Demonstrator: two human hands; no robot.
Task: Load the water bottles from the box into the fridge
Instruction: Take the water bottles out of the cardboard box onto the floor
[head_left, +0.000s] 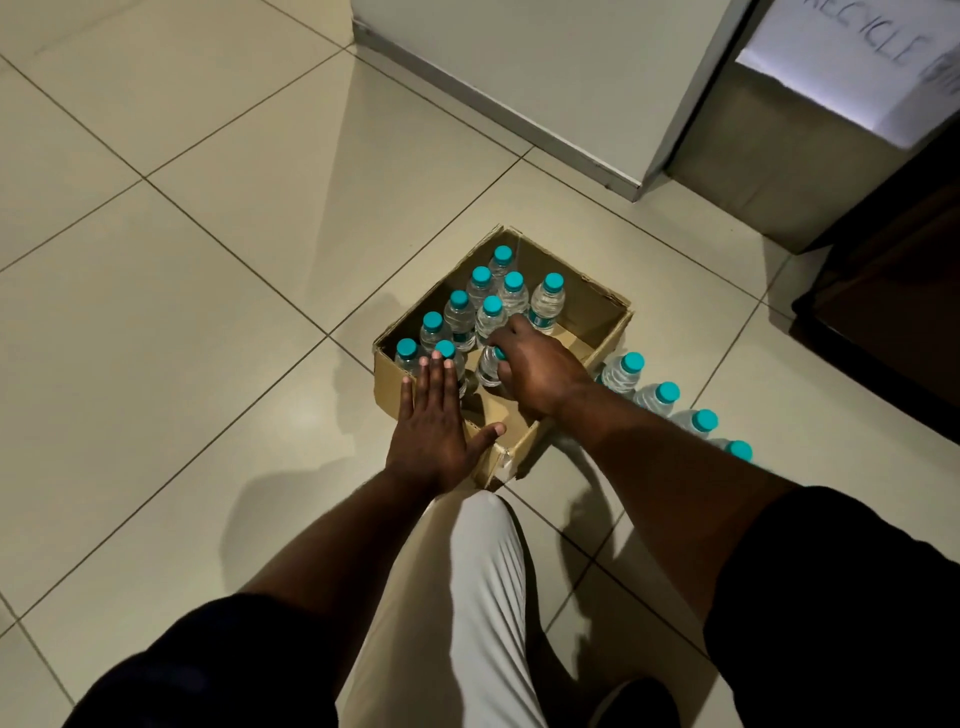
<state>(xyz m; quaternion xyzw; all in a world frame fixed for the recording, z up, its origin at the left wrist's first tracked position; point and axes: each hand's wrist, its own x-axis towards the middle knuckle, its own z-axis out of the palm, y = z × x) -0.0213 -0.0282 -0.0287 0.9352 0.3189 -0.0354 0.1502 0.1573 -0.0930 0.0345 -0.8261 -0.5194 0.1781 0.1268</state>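
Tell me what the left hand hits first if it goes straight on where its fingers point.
Most likely the teal-capped bottle at the box's near-left side, just past the left hand's straight fingers. How high the hand sits above the cap is unclear.

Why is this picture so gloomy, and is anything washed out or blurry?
Head view: dim indoor light, with soft shadows on the floor tiles; head view: the white paper sign at top right glares and its lettering smears; head view: the right hand and the bottle in its grip look sharp.
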